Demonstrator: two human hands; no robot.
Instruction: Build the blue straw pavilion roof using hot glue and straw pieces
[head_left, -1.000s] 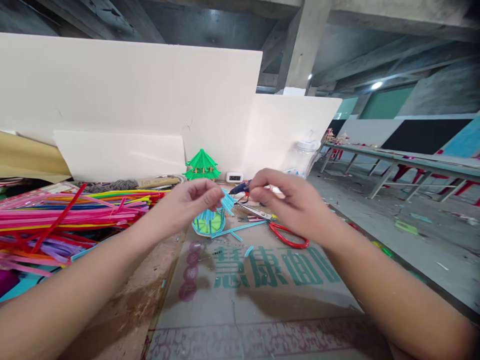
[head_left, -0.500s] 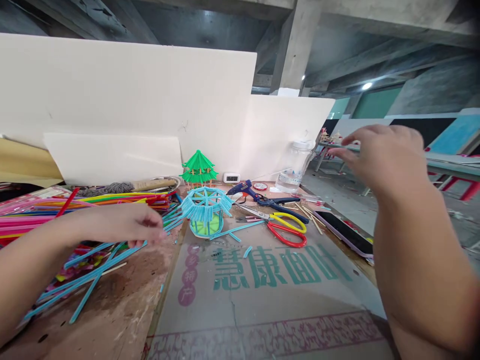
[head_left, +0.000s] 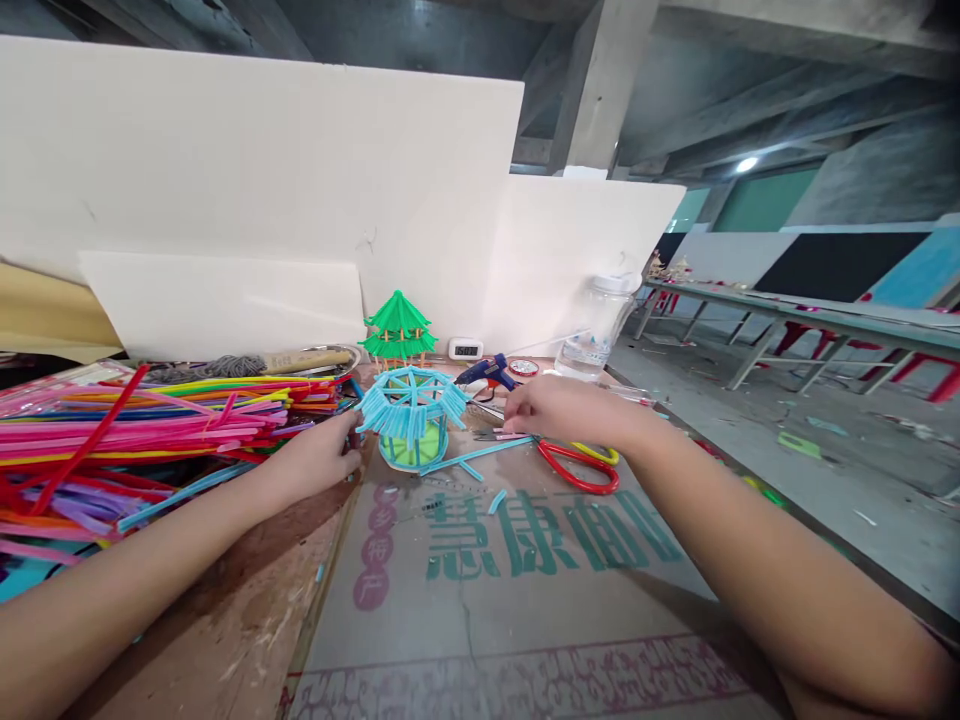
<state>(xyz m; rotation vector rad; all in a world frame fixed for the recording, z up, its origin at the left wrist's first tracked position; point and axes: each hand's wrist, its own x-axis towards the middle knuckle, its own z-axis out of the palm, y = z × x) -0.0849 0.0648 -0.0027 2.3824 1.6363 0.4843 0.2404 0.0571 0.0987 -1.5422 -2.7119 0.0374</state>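
My left hand (head_left: 326, 458) is at the left side of a light-blue pavilion model (head_left: 411, 405), thumb and forefinger apart; I cannot tell whether it touches the model. The model has a ring-shaped blue roof and a green floor. To its right, my right hand (head_left: 555, 408) reaches down with fingers curled together, over the blades of red-and-yellow scissors (head_left: 577, 480). What the fingertips grip, if anything, is hidden. Just beyond them lies a dark-blue glue gun (head_left: 491, 372). Blue stem pieces (head_left: 480, 455) lie in front of the model.
A green tiered pagoda (head_left: 398, 330) stands behind the model, beside a small white digital clock (head_left: 466, 349). Bundles of coloured pipe cleaners (head_left: 150, 440) cover the left side. A water bottle (head_left: 592, 330) stands back right. White boards (head_left: 262, 180) rise behind. Printed sheeting (head_left: 465, 600) covers the front.
My left hand has moved right and forward to the model. My right hand has come down and left from the raised position to the scissors. The view has shifted slightly.
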